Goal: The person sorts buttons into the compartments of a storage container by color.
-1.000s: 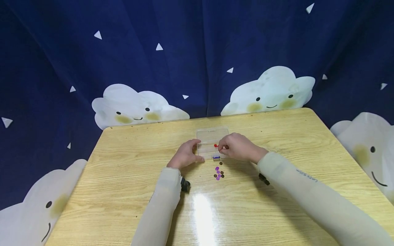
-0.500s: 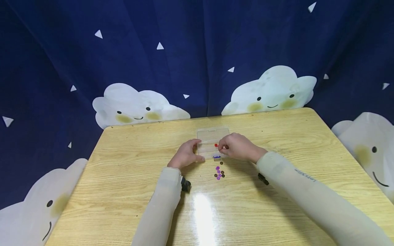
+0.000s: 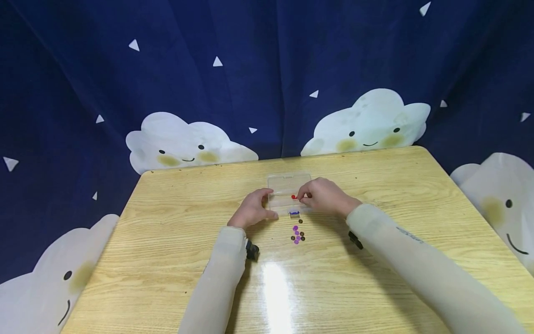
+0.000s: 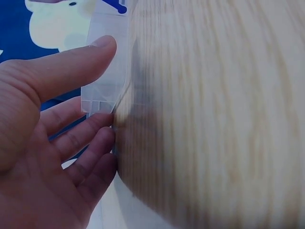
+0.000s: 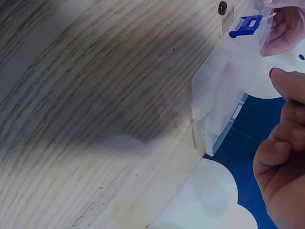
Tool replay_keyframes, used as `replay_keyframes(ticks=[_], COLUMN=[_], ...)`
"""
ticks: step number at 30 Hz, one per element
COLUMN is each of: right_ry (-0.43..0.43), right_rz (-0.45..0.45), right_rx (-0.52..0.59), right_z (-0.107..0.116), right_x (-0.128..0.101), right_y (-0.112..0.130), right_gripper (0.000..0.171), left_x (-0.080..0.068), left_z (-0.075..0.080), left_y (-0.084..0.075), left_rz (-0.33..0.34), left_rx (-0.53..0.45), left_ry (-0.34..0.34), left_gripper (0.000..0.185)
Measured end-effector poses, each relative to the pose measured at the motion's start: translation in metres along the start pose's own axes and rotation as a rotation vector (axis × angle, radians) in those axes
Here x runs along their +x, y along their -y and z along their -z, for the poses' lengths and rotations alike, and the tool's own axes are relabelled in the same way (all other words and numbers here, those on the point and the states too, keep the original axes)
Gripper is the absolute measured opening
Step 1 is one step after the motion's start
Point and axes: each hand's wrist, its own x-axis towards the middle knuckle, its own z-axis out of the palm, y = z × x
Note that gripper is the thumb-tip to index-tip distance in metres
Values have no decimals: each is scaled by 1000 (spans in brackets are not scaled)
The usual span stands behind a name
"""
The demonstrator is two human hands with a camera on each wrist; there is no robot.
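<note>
A clear plastic box [image 3: 288,184] lies with its lid spread open toward the back of the table. My left hand [image 3: 252,209] holds its left end, thumb at the front and fingers at the back. In the left wrist view the thumb rests over the box wall [image 4: 102,67]. Over the box's right part, my right hand [image 3: 323,195] pinches a small red piece [image 3: 293,196]; only a red sliver shows at the thumb tip in the right wrist view, so its shape is unclear. A blue clip-like part [image 5: 249,26] sits at the box's front edge.
Several purple discs [image 3: 297,233] and several dark discs [image 3: 302,239] lie loose in front of the box on the wooden table [image 3: 187,241]. A dark blue curtain [image 3: 250,69] with cloud prints hangs behind the table's back edge.
My right hand has shifted slightly up and its fingertips have moved a little at the red piece. The left hand and the box hold their place.
</note>
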Motion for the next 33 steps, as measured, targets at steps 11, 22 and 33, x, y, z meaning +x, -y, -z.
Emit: replay_keyframes(ticks=[11,22,33], right_ry=[11,5,17], right_rz=[-124,-152,-181], right_rx=[39,20,26], right_z=[2,-5,-9], right_x=[5,15,23], right_y=[-12,-18,-13], right_gripper=[12,12,13], left_x=[-2,-2,-2], left_z=[0,1,1], left_y=[-2,-3,-3], left_rz=[17,31,18], left_rx=[-6,-6,5], left_ry=[5,15,9], left_gripper=[80,80,80])
